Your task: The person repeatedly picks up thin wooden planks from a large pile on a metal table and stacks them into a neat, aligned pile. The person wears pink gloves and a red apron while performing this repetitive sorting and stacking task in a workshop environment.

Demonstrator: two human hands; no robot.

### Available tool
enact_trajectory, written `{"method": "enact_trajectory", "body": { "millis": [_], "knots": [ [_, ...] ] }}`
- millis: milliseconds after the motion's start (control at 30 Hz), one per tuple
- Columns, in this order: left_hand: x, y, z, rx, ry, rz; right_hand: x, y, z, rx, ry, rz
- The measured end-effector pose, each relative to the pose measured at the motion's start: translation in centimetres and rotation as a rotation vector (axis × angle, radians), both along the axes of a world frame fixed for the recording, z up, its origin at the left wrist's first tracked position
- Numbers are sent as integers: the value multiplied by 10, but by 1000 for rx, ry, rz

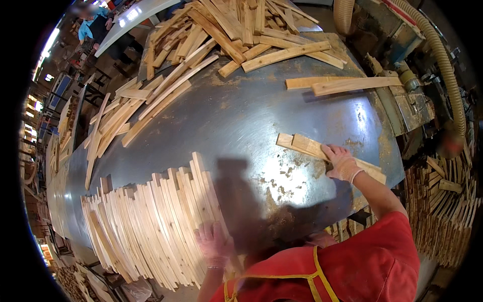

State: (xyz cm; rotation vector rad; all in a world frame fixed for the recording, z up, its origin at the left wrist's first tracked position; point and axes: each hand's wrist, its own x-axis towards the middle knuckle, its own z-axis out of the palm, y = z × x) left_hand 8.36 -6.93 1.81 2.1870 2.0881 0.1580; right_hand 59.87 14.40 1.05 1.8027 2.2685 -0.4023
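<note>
Wood slats [309,145]: likely light, stiff; pinch mid-edges!
Right hand [343,163]: three o'clock, atop them, grip unclear.
Left hand [215,244]: six o'clock, fingers splayed!

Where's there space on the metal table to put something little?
The table is bare in the middle, between the row of strips by the left hand and the boards under the right hand. Another gap lies between those boards and the two planks farther back. The far heap and the row are crowded.

Ribbed hose [455,95] hangs R, blue-clad person [87,29] in bkgd L.
</note>
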Motion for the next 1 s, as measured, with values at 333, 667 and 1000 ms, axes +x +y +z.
{"method": "enact_trajectory", "body": {
  "millis": [333, 667, 1000],
  "knots": [
    [-8, -27, 9, 50, -133, 72, -134, -22, 20, -192, 744, -240],
    [-86, -251, -32, 115, -86, 775, -353, -119, -69, -149, 749, -110],
    [7, -222, 13, -24, -1542, 1535, -368, -83, 12, -291, 831, -217]
  ]
}}
